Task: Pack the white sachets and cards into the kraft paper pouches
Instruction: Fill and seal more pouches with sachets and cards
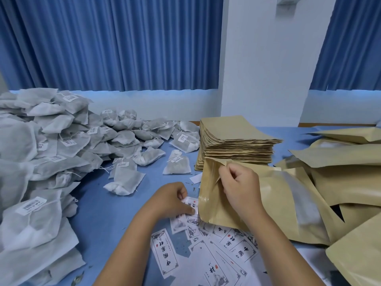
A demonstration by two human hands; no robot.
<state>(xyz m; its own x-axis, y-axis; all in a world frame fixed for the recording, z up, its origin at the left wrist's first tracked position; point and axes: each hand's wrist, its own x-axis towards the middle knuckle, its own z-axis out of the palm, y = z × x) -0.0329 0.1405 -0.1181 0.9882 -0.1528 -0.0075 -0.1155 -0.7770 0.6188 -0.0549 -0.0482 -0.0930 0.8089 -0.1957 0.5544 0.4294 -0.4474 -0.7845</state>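
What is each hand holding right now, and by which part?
The right hand pinches a kraft pouch by its open top edge; the left hand pinches a card by its edge.

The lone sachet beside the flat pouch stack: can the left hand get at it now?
Probably yes: mostly bare blue table lies between the left hand and the sachet, though it pinches a card.

A single view is provided — a wide-angle camera worn on the head, aimed forward and down. The table is seen at close range from above; the curtains and wall are taken in beyond.
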